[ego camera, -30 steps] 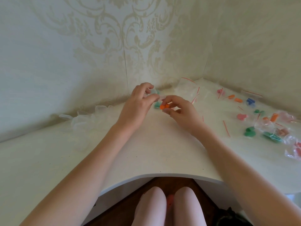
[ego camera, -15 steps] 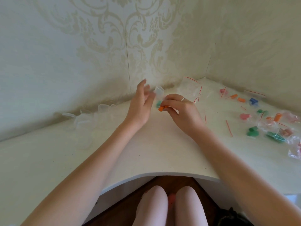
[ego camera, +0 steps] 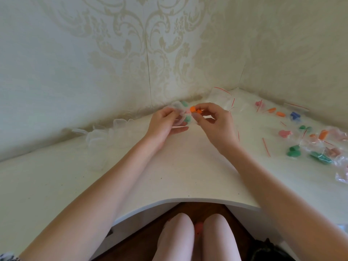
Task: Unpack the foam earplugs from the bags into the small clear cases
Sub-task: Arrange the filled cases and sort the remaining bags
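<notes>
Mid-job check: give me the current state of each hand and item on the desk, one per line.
left hand: holds a small clear case, lid open, green earplugs inside
right hand: pinches orange earplugs beside the case
spare clear cases: lying along the wall, lids open
bagged earplugs: still in bags, on the right
empty bags: flat near the corner
</notes>
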`<state>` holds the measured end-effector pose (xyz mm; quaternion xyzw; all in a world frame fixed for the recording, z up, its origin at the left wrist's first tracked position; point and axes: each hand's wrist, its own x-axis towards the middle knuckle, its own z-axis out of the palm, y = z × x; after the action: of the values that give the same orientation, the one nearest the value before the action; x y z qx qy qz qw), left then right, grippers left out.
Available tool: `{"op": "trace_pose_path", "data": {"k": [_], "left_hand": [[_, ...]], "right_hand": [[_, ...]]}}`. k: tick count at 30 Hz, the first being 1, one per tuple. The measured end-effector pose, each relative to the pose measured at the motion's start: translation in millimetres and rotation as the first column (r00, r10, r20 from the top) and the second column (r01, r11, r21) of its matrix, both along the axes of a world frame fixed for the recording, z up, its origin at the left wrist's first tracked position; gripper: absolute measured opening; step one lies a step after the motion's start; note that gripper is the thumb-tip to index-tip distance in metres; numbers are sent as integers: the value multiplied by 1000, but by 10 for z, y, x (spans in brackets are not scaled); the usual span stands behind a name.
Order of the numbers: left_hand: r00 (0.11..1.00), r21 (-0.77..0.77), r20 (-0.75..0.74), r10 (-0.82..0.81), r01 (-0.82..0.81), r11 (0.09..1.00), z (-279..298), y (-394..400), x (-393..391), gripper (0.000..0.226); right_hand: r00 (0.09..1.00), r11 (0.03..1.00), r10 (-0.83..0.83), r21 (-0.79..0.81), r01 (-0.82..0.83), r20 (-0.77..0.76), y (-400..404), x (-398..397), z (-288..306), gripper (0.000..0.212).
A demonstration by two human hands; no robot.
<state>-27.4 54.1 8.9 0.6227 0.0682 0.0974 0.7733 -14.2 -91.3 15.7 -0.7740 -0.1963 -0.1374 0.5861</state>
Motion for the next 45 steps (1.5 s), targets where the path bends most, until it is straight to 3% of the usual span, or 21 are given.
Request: {"op": "trace_pose_path", "data": {"k": [5, 11, 16, 18, 25, 28, 33, 38, 45], "left_hand": [[991, 185, 29, 130, -133, 974, -63, -39, 32, 10], [985, 174, -49, 166, -155, 972, -174, -45, 125, 9], [993, -32, -95, -76, 74, 997, -130, -43, 115, 29], [987, -94, -94, -133, 125, 988, -100, -39, 99, 26], [996, -14, -32, -83, 82, 997, -144, -29, 80, 13], [998, -3, -37, -44, 44, 999, -156, -14, 89, 10], [985, -136, -30, -171, 165, 977, -110, -63, 64, 16], [984, -54, -42, -175, 173, 983, -146, -109, 57, 23], [979, -127, -2, -206, 204, 971, -145, -71, 50, 20]], "right_hand": [[996, 991, 69, 120, -62, -62, 45, -37, 21, 9], [994, 999, 33, -20, -35, -105, 93, 61, -149, 16], [998, 989, -29, -146, 19, -62, 95, 102, -215, 14], [999, 986, -33, -166, 26, -38, 92, 107, -227, 12], [997, 966, 48, -255, -29, 67, 108, 76, -218, 9], [997, 975, 58, -218, -46, 47, 116, 77, -220, 9], [998, 998, -43, -58, 40, -47, 82, 108, -207, 8], [969, 995, -80, 36, 91, -233, 67, 105, -190, 15], [981, 1000, -23, 14, 26, -194, 75, 40, -143, 13]]}}
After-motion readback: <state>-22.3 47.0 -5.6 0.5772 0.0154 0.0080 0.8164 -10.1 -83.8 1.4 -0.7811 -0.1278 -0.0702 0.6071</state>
